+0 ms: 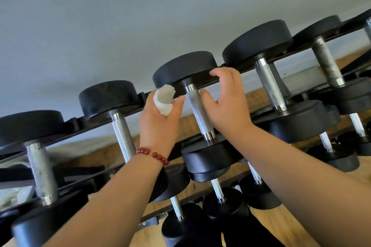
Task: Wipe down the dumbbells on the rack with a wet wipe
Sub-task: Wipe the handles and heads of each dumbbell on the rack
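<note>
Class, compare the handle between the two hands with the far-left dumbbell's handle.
The middle handle, between left hand and right hand, gleams with crisp knurling; the far-left handle is dull and blotchy. The middle handle looks slimmer, the far-left handle thicker. Both are metal bars joining black round heads.

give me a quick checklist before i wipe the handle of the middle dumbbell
1. wet wipe held in left-hand grip: ok
2. wipe touching handle: not ok, just beside it
3. right-hand grip steadying far head: ok, fingertips on it
4. dumbbell seated on rack: ok
5. wipe damp enough: cannot tell
</note>
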{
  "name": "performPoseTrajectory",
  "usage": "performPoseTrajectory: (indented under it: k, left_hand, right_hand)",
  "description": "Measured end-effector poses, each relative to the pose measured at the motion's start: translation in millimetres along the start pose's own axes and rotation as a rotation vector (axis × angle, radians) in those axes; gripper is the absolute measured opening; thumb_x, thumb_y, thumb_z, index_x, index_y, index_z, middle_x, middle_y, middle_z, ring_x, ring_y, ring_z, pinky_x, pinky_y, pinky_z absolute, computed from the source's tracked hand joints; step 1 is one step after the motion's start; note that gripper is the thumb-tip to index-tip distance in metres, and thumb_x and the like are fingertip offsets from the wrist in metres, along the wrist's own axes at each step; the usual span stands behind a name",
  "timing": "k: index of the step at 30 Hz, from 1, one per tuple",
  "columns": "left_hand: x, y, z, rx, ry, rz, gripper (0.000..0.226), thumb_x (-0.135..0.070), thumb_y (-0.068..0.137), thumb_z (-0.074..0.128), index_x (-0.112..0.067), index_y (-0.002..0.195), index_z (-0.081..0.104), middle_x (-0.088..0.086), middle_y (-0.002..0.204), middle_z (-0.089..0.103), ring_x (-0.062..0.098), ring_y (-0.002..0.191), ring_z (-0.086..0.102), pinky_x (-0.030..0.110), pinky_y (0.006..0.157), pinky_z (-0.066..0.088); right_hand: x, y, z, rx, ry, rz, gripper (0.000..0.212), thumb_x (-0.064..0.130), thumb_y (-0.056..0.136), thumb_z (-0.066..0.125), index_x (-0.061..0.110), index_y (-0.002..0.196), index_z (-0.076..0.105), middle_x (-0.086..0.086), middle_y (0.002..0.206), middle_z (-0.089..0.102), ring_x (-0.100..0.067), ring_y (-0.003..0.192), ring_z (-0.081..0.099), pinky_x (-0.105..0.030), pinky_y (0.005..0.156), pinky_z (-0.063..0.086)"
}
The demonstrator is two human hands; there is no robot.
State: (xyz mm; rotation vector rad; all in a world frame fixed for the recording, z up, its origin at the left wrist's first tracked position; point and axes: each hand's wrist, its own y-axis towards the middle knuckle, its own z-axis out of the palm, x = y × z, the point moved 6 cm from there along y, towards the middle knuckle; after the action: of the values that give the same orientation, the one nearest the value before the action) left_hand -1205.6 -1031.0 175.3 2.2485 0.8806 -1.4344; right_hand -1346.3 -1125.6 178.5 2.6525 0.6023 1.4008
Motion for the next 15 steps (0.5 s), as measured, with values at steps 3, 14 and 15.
performPoseTrajectory:
  k: [3, 14, 15]
  left_hand:
    - [-29, 17, -23, -0.193, 0.124, 0.325, 0.031, -0.031, 0.086, 0.071, -0.025, 0.113, 0.057, -0.019, 0.105, 0.051, -0.002, 0.099, 0.047, 0.003, 0.087, 0.034]
    - [-42, 69, 16, 0.153, 0.334, 0.352, 0.074, -0.062, 0.084, 0.047, -0.016, 0.141, 0.041, 0.002, 0.141, 0.046, 0.019, 0.128, 0.043, 0.041, 0.108, 0.04]
    - [-43, 65, 17, 0.152, 0.337, 0.366, 0.078, -0.064, 0.085, 0.039, -0.014, 0.144, 0.037, 0.004, 0.148, 0.04, 0.02, 0.135, 0.037, 0.04, 0.113, 0.033]
  right_hand:
    - [10, 7, 4, -0.01, 0.023, -0.052, 0.05, 0.026, 0.092, 0.061, 0.012, 0.137, 0.044, -0.006, 0.146, 0.037, -0.016, 0.134, 0.036, -0.014, 0.102, 0.03]
    - [3, 21, 24, -0.01, 0.145, -0.022, 0.042, 0.025, 0.105, 0.033, 0.023, 0.145, 0.042, 0.0, 0.155, 0.03, 0.005, 0.134, 0.023, 0.002, 0.104, 0.014]
    - [3, 21, 23, -0.013, 0.138, -0.03, 0.041, 0.024, 0.105, 0.033, 0.023, 0.145, 0.042, 0.001, 0.155, 0.03, 0.006, 0.134, 0.022, 0.002, 0.104, 0.013]
